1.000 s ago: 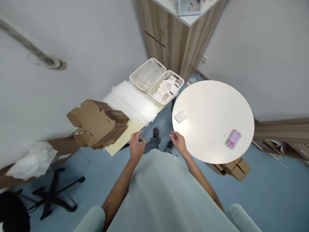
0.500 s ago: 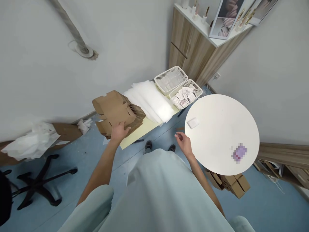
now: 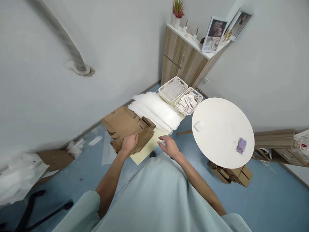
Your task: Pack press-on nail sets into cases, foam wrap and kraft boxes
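Brown flattened cardboard boxes (image 3: 123, 124) lie in a stack on the near left end of a narrow pale yellow table (image 3: 140, 157). At the stack's front edge, my left hand (image 3: 129, 144) has its fingers curled round a flattened cardboard box; the fingertips are partly hidden. My right hand (image 3: 169, 147) hovers to the right of the stack, its fingers apart and nothing in them. Beyond the boxes lies a pile of white foam sheets (image 3: 159, 109). Past it stand a white basket (image 3: 166, 99) of clear packets and another basket (image 3: 177, 108) holding small printed cards.
A round white table (image 3: 222, 129) stands to the right, bearing a small white packet (image 3: 198, 126) and a blurred purple item (image 3: 241, 146). Folded cartons (image 3: 238, 176) sit beneath it. Behind is a wooden cabinet (image 3: 177, 54). Chair legs (image 3: 48, 216) and white bags (image 3: 19, 175) are at lower left.
My right hand has moved left, away from the round table and towards the boxes. My left hand has curled more at the stack's edge. The view has shifted.
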Action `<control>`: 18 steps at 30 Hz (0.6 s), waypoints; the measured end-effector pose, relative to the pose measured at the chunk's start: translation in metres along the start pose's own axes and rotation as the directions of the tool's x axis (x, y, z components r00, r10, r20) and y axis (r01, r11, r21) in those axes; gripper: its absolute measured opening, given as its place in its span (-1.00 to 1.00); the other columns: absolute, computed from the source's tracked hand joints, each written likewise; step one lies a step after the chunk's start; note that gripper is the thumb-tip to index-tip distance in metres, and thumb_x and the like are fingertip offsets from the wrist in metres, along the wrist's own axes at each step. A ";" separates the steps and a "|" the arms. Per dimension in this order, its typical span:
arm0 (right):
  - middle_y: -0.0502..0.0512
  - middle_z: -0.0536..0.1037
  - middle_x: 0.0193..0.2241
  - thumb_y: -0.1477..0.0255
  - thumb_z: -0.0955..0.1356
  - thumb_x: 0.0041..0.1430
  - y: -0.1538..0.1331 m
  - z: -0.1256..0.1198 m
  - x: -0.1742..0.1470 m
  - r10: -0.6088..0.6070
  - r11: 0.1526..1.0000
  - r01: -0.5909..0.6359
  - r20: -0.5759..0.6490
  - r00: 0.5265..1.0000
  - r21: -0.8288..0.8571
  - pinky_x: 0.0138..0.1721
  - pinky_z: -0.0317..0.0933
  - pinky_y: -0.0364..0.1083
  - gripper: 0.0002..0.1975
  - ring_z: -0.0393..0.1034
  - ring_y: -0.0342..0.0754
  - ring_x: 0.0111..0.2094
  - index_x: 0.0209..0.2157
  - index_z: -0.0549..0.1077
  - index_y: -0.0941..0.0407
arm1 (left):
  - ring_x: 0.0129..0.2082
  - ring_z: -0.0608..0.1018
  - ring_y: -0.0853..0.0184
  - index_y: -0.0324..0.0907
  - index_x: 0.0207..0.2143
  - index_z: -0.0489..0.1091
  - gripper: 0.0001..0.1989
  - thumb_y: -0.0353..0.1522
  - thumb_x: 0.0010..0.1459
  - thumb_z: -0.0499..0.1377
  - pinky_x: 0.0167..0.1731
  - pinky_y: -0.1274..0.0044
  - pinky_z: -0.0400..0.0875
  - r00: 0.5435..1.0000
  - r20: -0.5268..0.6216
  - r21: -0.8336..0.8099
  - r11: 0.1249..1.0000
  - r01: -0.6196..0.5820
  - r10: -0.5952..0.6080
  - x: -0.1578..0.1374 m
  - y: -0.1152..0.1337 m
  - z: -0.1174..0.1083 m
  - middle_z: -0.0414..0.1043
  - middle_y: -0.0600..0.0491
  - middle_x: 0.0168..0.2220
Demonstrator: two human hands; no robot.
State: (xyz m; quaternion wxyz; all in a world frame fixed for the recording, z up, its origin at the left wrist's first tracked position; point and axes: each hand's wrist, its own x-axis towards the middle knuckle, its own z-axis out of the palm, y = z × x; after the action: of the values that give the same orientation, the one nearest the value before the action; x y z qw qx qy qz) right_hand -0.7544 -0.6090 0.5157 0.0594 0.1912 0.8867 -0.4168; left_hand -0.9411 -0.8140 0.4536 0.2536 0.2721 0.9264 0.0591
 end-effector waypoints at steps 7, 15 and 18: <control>0.30 0.52 0.24 0.42 0.34 0.48 -0.046 0.060 0.059 -0.140 0.946 0.200 0.235 0.962 -0.255 0.25 0.39 0.08 -0.66 0.46 0.16 0.26 0.20 0.50 0.16 | -0.01 0.70 0.01 -0.20 0.00 0.61 -0.55 -0.33 0.49 -0.09 -0.06 0.36 0.52 0.998 -0.030 0.039 0.998 -0.045 0.046 -0.004 0.005 0.001 0.66 -0.23 0.02; 0.33 0.48 0.23 0.46 0.31 0.46 -0.038 0.099 0.071 0.054 0.861 0.120 0.323 0.945 -0.494 0.07 0.50 0.06 -0.71 0.57 0.16 0.11 0.12 0.52 0.19 | 0.02 0.70 0.05 -0.10 0.09 0.61 -0.60 -0.36 0.45 0.00 -0.06 0.41 0.51 0.999 -0.051 -0.046 0.999 -0.013 0.011 -0.018 0.002 0.011 0.65 -0.16 0.09; 0.34 0.42 0.28 0.42 0.37 0.41 -0.035 0.101 0.069 0.053 0.856 0.127 0.329 0.943 -0.502 0.05 0.52 0.08 -0.66 0.57 0.17 0.11 0.17 0.49 0.16 | 0.01 0.70 0.05 -0.09 0.09 0.62 -0.61 -0.33 0.45 0.02 -0.06 0.40 0.51 0.996 -0.085 -0.106 0.994 -0.011 0.002 -0.025 0.003 0.002 0.65 -0.15 0.09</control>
State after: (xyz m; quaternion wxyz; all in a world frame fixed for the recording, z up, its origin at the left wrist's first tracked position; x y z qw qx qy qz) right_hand -0.8367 -0.6865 0.4579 0.2484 0.0781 0.9464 -0.1909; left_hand -0.9203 -0.8254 0.4635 0.2280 0.2586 0.9309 0.1207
